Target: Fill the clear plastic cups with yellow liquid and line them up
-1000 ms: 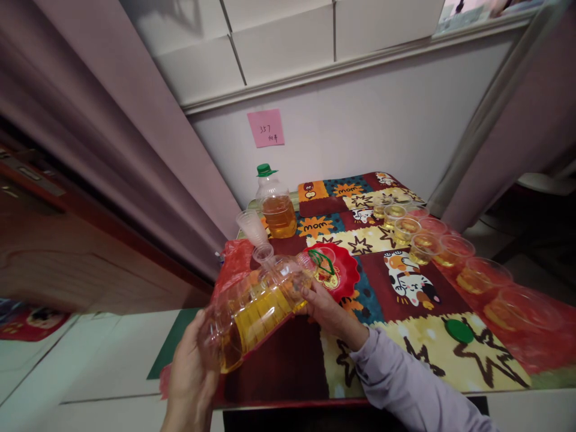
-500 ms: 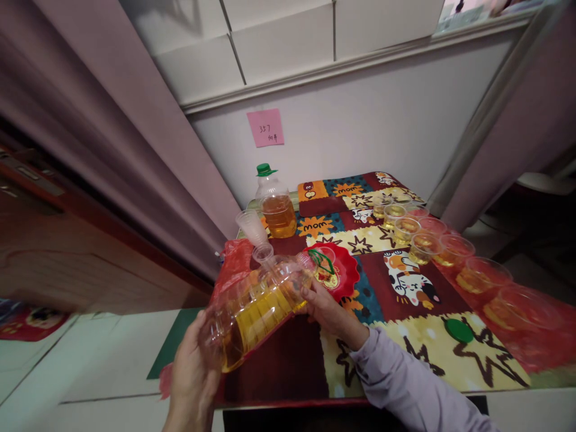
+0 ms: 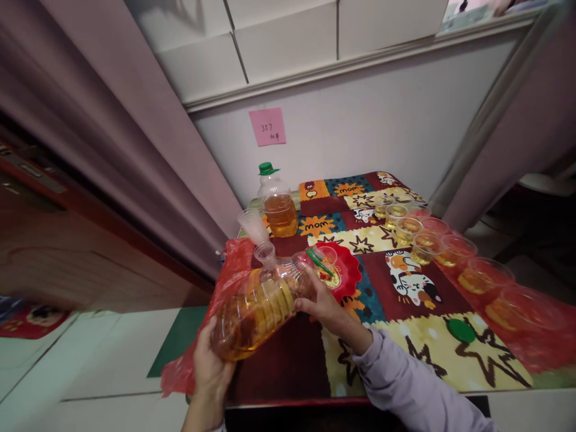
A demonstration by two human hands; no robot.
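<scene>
We hold a large clear plastic jug of yellow oil [image 3: 256, 309] in both hands, tipped well over on its side above the near left corner of the table [image 3: 288, 366]. Our left hand [image 3: 211, 367] cups the jug's base from below, fingers [image 3: 201, 342] curled up against the plastic. Our right hand [image 3: 321, 303] grips the shoulder near the neck, its fingers closed round it. The jug's green carrying loop [image 3: 318, 261] hangs at the mouth, which sits over a small clear plastic cup [image 3: 327, 254] standing in a red scalloped plastic dish [image 3: 348, 273]. We cannot tell whether oil is running out.

A crumpled red plastic bag [image 3: 198, 360] lies under the jug. Just behind the jug stands another clear cup [image 3: 265, 254], with a leaning stack of clear cups [image 3: 253, 224] beyond it. Further back is a second clear bottle with a green cap [image 3: 276, 207], about half full of amber liquid. On the right of the patchwork cartoon tablecloth [image 3: 405, 288], a row of clear cups holding yellow liquid [image 3: 420, 237] runs from the far wall towards us. A loose green round cap [image 3: 461, 330] rests on the cloth near our right sleeve. A pink sticky note [image 3: 267, 126] is stuck on the wall.
</scene>
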